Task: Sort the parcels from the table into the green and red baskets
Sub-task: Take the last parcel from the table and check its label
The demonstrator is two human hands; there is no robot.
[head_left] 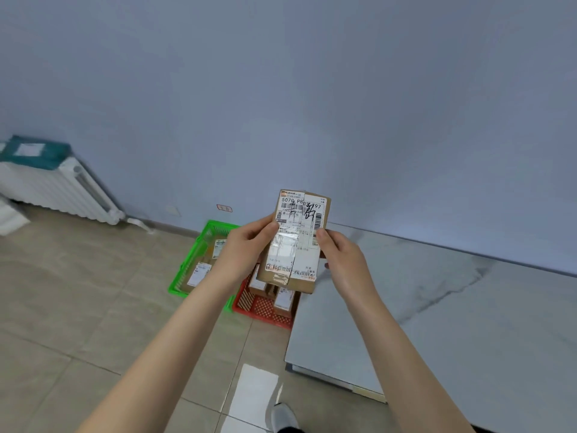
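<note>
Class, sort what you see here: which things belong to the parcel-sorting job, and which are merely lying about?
Job: cardboard parcel, held by left hand and right hand; green basket; red basket; table.
Lying about: radiator; teal package on it.

Brown parcel, green basket, red lattice basket.

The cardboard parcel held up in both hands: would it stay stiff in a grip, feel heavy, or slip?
The cardboard parcel probably stays stiff: its edges look straight between the left hand and right hand. It seems light, since fingertips at its sides carry it. The glossy tape over its label may be a bit slippery, though the bare cardboard sides should grip well.
</note>
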